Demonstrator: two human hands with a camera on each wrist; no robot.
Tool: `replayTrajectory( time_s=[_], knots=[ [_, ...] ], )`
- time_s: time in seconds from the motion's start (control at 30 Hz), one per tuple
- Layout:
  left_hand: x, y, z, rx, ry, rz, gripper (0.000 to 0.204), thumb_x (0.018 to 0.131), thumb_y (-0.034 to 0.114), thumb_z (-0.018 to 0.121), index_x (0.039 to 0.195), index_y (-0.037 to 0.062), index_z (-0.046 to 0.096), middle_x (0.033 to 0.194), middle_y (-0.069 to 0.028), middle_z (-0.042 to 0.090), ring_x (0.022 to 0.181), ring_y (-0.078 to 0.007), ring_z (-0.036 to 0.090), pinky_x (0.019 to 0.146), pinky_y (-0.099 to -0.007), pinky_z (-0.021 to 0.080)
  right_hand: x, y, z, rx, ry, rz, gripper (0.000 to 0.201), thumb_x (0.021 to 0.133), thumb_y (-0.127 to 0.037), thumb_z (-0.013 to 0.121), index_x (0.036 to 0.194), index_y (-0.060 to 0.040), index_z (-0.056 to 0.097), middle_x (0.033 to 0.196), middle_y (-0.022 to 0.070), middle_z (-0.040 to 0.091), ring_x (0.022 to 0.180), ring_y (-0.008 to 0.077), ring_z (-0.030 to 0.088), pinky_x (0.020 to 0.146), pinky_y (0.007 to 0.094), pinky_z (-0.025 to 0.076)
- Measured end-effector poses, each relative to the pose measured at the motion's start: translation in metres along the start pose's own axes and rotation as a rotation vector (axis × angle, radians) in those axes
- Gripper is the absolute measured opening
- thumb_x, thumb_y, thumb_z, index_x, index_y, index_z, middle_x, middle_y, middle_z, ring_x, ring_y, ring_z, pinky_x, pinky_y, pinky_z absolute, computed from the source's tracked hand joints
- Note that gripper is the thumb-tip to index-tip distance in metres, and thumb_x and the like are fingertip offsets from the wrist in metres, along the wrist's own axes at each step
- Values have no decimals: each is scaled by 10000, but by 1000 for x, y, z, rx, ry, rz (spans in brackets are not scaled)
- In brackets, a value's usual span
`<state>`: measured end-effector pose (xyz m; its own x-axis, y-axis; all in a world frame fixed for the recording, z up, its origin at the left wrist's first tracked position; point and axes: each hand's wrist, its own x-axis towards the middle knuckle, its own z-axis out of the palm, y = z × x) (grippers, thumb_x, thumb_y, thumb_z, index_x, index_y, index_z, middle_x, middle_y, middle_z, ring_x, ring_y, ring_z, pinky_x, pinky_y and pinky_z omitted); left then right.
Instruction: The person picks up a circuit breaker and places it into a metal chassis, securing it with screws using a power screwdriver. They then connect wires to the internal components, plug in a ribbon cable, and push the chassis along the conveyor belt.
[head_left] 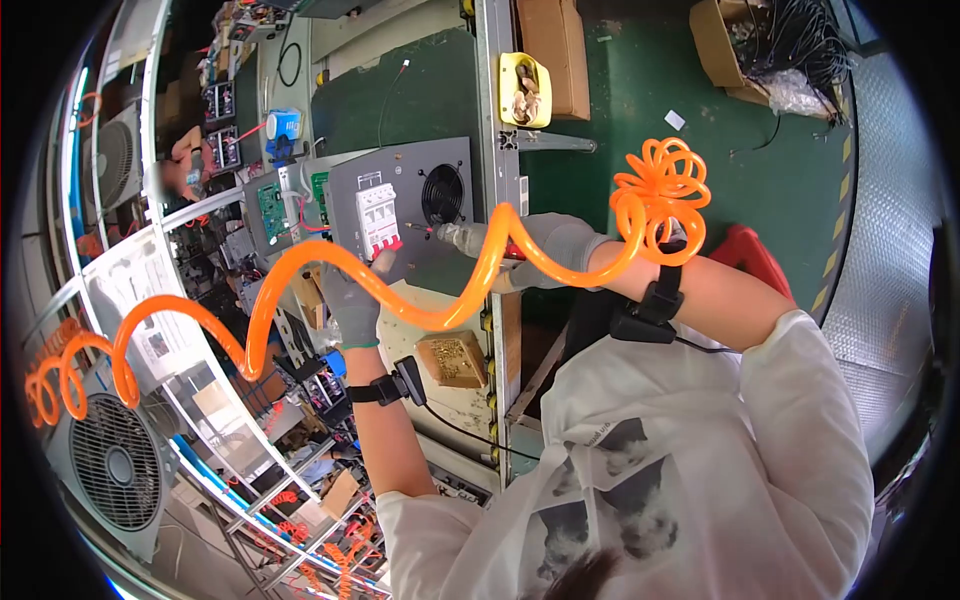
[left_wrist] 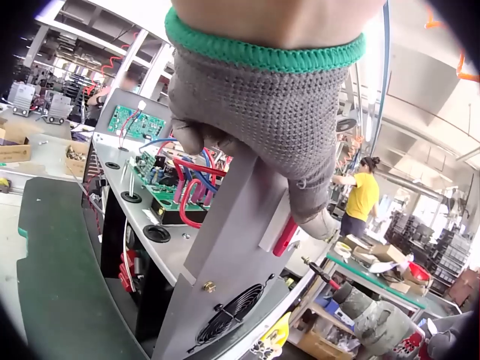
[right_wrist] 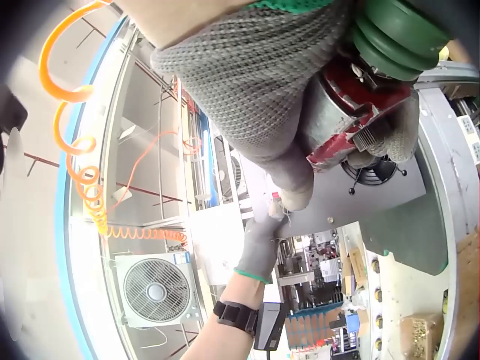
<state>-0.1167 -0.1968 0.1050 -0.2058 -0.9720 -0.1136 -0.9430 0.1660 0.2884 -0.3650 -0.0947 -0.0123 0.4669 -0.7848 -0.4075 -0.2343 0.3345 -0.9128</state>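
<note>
A grey metal panel (head_left: 415, 165) of an electrical unit stands upright on the bench. It carries a white circuit breaker (head_left: 377, 212) with red levers and a round black fan (head_left: 443, 195). My gloved left hand (head_left: 352, 305) grips the panel's edge beside the breaker, its fingers curled over it in the left wrist view. My gloved right hand (head_left: 562, 238) holds a power screwdriver (head_left: 465, 238) with a red and silver body. The screwdriver's thin bit points at the panel between breaker and fan. Circuit boards and red and blue wires (left_wrist: 199, 184) show behind the panel.
An orange coiled hose (head_left: 440, 319) crosses in front of both hands in the head view. A box of small brass-coloured parts (head_left: 452, 360) sits on the bench near my left forearm. A yellow bin (head_left: 507, 88) hangs at the bench edge. Someone in yellow (left_wrist: 363, 201) stands farther off.
</note>
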Motion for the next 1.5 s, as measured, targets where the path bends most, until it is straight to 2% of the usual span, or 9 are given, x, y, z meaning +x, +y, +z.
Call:
replayTrajectory(
  time_s=[0.07,0.2,0.33,0.47,0.63,1.1,1.27,1.4,1.5],
  knots=[
    [-3,-17,15,-406,91,-56,496,678,189,809,1080,-12,600,1018,-77,648,844,-166,610,792,-317,485,-5,-15,-7,-164,-73,95,555,748,-496,671,1055,-40,594,913,141,645,845,316,633,740,394,493],
    [-6,-32,11,-479,83,-330,439,713,105,767,1096,-20,593,961,-121,652,853,-163,609,764,-289,491,-12,-19,-8,-151,-31,115,588,683,-508,709,979,-11,598,889,177,646,861,337,640,724,394,507],
    [1,-27,12,-396,82,-63,488,723,24,728,1159,-61,525,1051,-138,616,893,-178,609,786,-282,501,-11,-11,3,-32,34,124,564,668,-457,727,973,-2,591,856,180,645,800,350,643,697,402,507],
    [5,-32,12,-463,84,-152,564,706,-48,705,1222,-46,477,1079,-128,601,920,-182,605,830,-287,497,-4,-5,15,7,143,52,514,648,-455,735,853,7,639,785,187,650,729,345,644,633,390,513],
    [0,-7,13,-402,126,-249,489,708,4,719,1161,-62,545,1055,-118,621,894,-171,614,811,-287,499,-1,-12,14,-35,92,69,567,673,-482,728,973,-24,578,884,155,634,825,315,641,714,389,498],
    [-4,11,14,-503,138,-124,437,713,-12,715,1123,-61,571,1024,-107,628,884,-175,613,811,-295,495,0,-19,16,-63,138,38,557,685,-449,735,999,-21,566,885,153,636,820,327,637,701,384,503],
    [-5,-17,11,-393,83,-207,374,708,68,752,1040,-43,624,948,-87,654,828,-138,608,769,-275,489,4,-26,5,-34,-10,84,600,675,-442,735,1006,25,557,864,170,641,773,323,646,684,384,513],
    [-9,25,9,-420,85,-210,306,703,82,771,945,10,597,896,-50,620,733,-111,579,642,-267,502,-10,-53,-20,-82,-15,24,629,670,-493,718,953,51,578,819,178,637,744,308,643,676,380,506],
    [-6,5,8,-421,45,-79,367,734,76,744,1046,-12,572,957,-69,623,776,-136,603,672,-281,517,-18,-67,-34,-95,-119,-79,403,951,-318,412,1292,-107,455,1004,97,630,826,247,617,744,319,498]
  ],
)
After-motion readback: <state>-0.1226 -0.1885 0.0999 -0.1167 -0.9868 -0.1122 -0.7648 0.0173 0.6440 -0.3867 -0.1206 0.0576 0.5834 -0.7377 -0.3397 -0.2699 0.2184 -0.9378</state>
